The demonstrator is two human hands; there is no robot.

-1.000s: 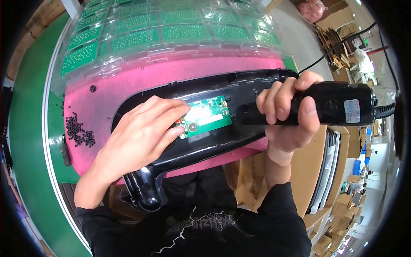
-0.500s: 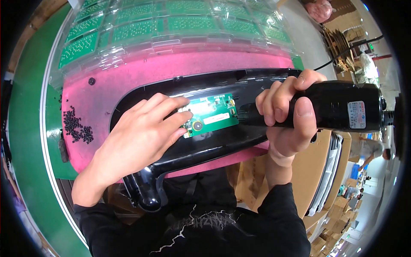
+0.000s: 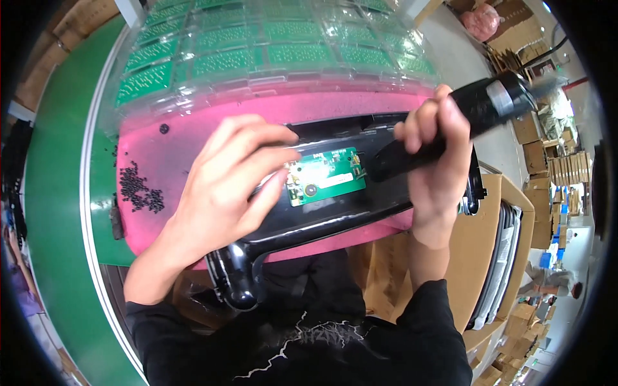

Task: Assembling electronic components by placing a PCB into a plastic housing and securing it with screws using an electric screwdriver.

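Note:
A green circuit board [image 3: 338, 185] lies inside a long black plastic housing [image 3: 322, 224], whose rounded handle-like end points toward me. My left hand [image 3: 222, 183] hovers at the board's left end, fingers apart and holding nothing; whether a fingertip still touches the board I cannot tell. My right hand [image 3: 434, 151] is wrapped round a black corded tool that looks like an electric screwdriver [image 3: 473, 109]. Its narrower front end points down and left, near the board's right edge. Motion blurs the tool's rear, and its exact tip is hard to make out.
The housing lies on a pink mat [image 3: 193, 112]. Small black screws [image 3: 135, 188] are heaped at the mat's left, near a small round black part [image 3: 164, 128]. Clear trays [image 3: 257, 76] of green boards cover the far side. An open carton [image 3: 479, 248] of wrapped panels stands right.
My left hand has eased up from the board, its fingers loosening. My right hand has tilted the screwdriver, its rear swinging up and away. The whole view has shifted slightly.

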